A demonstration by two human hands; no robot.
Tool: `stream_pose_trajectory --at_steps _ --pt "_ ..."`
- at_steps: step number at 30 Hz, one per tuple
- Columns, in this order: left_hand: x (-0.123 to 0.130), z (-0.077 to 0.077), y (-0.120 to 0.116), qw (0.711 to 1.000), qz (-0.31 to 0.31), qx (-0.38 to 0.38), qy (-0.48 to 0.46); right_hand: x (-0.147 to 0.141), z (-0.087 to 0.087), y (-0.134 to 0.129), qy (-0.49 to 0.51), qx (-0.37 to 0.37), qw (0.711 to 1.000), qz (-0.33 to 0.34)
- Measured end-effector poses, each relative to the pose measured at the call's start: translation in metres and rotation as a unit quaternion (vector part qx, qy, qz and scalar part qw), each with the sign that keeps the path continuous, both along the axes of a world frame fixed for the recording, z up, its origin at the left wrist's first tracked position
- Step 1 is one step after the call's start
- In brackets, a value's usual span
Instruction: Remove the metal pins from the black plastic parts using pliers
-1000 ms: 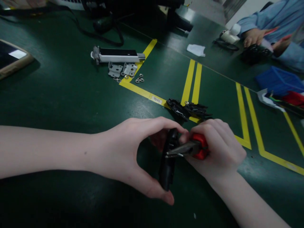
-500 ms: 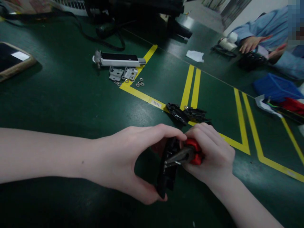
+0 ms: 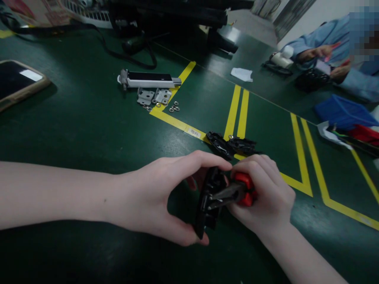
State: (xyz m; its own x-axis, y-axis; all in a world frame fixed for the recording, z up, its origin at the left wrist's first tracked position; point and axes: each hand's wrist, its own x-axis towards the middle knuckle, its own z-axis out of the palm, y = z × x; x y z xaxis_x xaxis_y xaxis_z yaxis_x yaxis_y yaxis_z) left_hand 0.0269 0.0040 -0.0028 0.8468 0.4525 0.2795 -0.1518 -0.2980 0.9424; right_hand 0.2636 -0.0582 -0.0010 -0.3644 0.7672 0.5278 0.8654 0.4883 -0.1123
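Observation:
A black plastic part (image 3: 206, 209) is held upright between the thumb and fingers of my left hand (image 3: 166, 193). My right hand (image 3: 263, 193) is wrapped round red-handled pliers (image 3: 245, 189), whose metal jaws reach left to the inner side of the black part. Whether the jaws grip anything there is too small to tell. Just beyond my hands, two more black parts (image 3: 219, 144) lie across the yellow tape, with a small ring beside them.
Farther back lie a white and black bar (image 3: 151, 80), metal brackets (image 3: 162, 96) and several small rings (image 3: 174, 107). A phone (image 3: 20, 83) rests at the left. A blue bin (image 3: 345, 112) stands at the right, near another person's hands (image 3: 322, 53).
The black part and the pliers have shifted slightly, and the part is tilted a little differently. The other person's hands have moved closer round a dark object. The view has shifted a little.

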Motion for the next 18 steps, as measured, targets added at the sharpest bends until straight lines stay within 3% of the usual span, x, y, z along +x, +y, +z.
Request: stream_pose_trajectory --at_steps 8,18 --pt "0.0013 0.0001 0.002 0.994 -0.032 -0.102 -0.002 0.0002 -0.0017 -0.0007 -0.01 0.023 1.0 -0.019" --pt "0.0012 0.0049 0.0053 0.99 -0.045 -0.131 0.008 0.0028 -0.0029 -0.0012 -0.034 0.048 0.998 -0.025"
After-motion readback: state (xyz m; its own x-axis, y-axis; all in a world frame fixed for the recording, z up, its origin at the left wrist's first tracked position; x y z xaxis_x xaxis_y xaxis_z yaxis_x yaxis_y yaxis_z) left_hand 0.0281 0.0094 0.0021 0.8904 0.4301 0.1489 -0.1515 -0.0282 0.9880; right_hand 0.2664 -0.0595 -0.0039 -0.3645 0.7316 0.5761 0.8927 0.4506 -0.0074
